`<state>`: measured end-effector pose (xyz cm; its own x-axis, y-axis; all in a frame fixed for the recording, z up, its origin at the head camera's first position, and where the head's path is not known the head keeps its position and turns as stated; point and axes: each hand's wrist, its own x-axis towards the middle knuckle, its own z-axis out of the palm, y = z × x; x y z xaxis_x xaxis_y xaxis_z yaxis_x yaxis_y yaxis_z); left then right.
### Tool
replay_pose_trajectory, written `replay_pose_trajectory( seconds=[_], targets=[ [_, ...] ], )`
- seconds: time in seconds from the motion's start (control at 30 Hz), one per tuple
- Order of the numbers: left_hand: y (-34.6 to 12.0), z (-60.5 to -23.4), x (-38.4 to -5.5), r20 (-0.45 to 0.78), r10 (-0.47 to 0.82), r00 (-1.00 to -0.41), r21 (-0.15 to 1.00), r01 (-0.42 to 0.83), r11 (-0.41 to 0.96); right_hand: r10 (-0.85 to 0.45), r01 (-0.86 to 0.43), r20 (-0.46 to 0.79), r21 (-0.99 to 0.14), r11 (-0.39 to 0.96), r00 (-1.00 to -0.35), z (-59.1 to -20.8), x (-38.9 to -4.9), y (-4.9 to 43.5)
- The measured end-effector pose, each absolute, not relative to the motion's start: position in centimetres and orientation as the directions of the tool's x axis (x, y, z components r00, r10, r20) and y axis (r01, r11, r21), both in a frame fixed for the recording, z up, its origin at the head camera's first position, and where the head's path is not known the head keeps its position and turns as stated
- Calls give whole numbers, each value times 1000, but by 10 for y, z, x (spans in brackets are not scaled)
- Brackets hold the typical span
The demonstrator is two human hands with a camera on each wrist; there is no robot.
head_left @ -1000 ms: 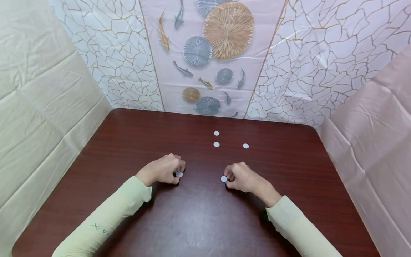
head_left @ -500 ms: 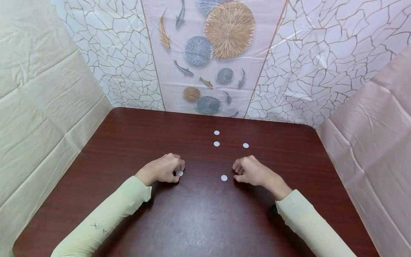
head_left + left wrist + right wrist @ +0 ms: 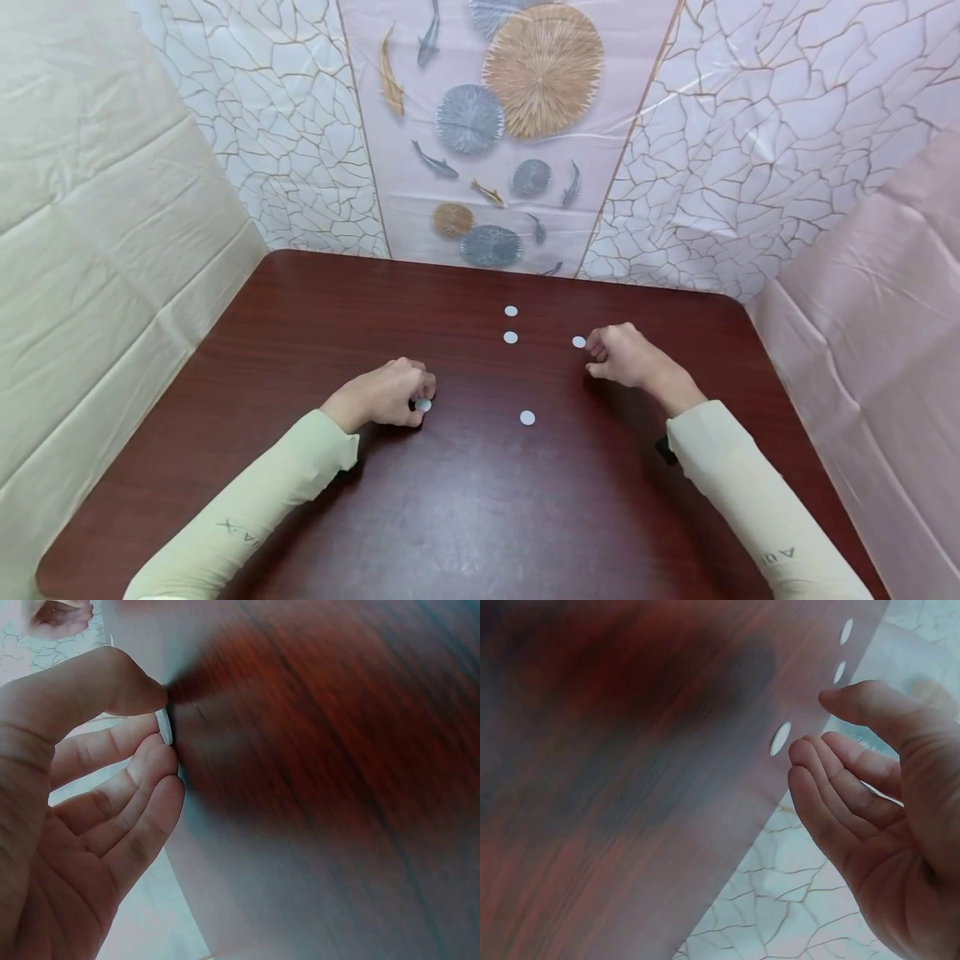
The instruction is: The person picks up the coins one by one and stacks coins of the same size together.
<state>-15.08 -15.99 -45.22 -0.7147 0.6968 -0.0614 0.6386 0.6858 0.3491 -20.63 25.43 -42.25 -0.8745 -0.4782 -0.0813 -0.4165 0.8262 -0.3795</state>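
From where I stand, I see a person with both arms stretched over a dark red-brown table [image 3: 450,517]. The left hand [image 3: 384,395] is down on the left side, with its thumb and fingers curled in. They pinch a small white disc [image 3: 423,406] at the table top. The right hand [image 3: 628,358] is farther back on the right. Its fingers are softly bent, its thumb is apart from them, and it holds nothing. Just beside its fingertips is another disc [image 3: 578,342], lying flat.

Two more discs lie to the left of that one, a back disc [image 3: 511,311] and a front disc [image 3: 511,337], near each other but apart. A lone disc [image 3: 527,417] lies between the two hands, closer to the person.

The sleeves [image 3: 255,492] are pale. Behind the table hangs a cloth [image 3: 600,50] with fish [image 3: 391,83] and cracked-line patterns.
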Motion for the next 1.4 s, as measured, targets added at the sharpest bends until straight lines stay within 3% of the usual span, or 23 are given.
replay_pose_trajectory(
  seconds=[0.5,1.4],
  targets=[
    [-156,-457,-152,-94,693,-714,342,631,696,-399,-315,-183,-363,877,-898,-445,-247,262],
    [-165,-459,-155,-100,670,-736,366,599,712,-516,-472,-339,-209,856,-787,-425,-288,240]
  ],
)
